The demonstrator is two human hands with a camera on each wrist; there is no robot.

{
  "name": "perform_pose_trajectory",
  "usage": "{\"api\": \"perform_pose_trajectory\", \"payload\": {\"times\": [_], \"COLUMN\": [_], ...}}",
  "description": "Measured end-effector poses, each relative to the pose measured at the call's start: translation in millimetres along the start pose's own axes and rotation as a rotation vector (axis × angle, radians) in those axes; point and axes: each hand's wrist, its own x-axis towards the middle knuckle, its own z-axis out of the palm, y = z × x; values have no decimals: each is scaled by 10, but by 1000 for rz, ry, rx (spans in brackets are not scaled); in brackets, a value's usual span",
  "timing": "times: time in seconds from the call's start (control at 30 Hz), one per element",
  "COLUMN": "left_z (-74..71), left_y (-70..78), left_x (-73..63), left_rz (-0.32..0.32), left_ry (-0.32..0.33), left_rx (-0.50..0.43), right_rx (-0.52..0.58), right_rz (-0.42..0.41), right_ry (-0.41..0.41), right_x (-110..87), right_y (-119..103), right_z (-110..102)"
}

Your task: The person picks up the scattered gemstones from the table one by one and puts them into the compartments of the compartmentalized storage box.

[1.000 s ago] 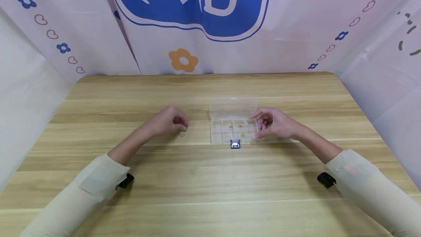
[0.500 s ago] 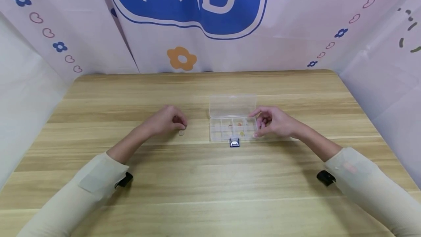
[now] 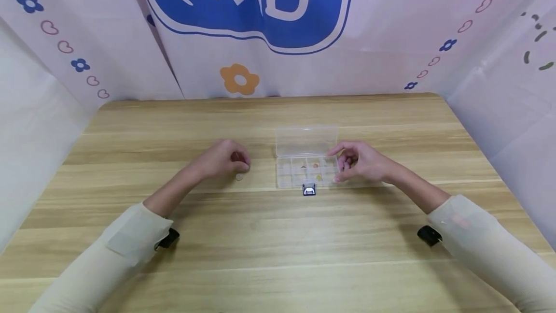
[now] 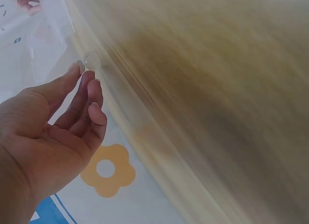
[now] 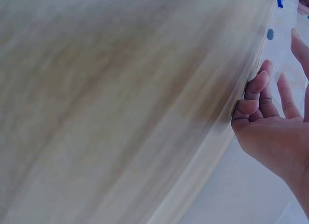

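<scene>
A clear plastic compartment box (image 3: 284,173) lies on the table with its clear lid (image 3: 306,141) raised at the back and a blue latch (image 3: 309,190) at the front. A few small reddish, orange and yellow pieces sit in it. My right hand (image 3: 362,161) holds the box's right end, thumb at the front corner and index finger at the back. Left of the box, my left hand (image 3: 226,158) hovers low, fingers loosely bent. By its fingertips is a small clear round disc (image 3: 239,177); in the left wrist view this disc (image 4: 91,61) appears just beyond thumb and index finger.
The wood-grain table (image 3: 278,245) extends around both hands. A white printed curtain (image 3: 382,23) hangs along its back and sides. Dark devices are strapped under both cream sleeves (image 3: 491,250).
My left thumb and fingertips have shifted slightly right, away from the disc, which keeps its place. The right hand and box have stayed put; the head view has shifted a little.
</scene>
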Motion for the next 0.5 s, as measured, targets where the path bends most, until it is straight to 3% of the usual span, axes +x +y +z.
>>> {"api": "perform_pose_trajectory", "payload": {"times": [0.5], "left_z": [9], "left_y": [70], "left_x": [49], "left_rz": [16], "left_ry": [33], "left_rx": [-34], "right_rx": [2], "right_rz": [-5], "right_ry": [5], "right_x": [-5], "right_y": [14], "right_z": [6]}}
